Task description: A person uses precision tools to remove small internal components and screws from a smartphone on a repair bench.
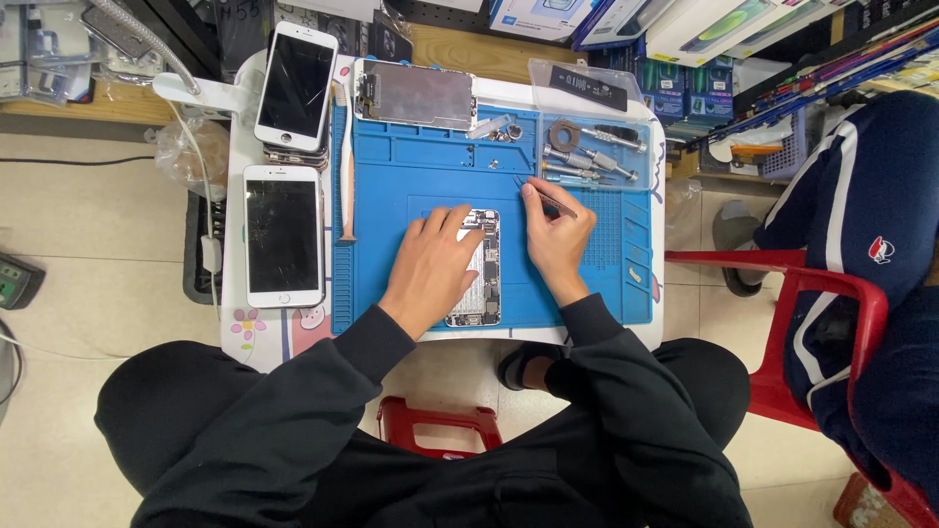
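Note:
An opened phone body (pixel 483 262) with its circuit parts exposed lies in the middle of a blue repair mat (pixel 391 191). My left hand (pixel 430 266) rests flat on its left side and holds it down. My right hand (pixel 556 237) is just right of the phone and pinches slim metal tweezers (pixel 544 196), whose tip points up and left above the phone's top edge.
Two white phones (pixel 284 235) (pixel 295 86) lie left of the mat. A detached screen panel (pixel 416 95) sits at the mat's top. Several screwdrivers (pixel 587 156) lie at top right. A person in a dark tracksuit (pixel 861 244) sits on a red chair (pixel 831 293) at right.

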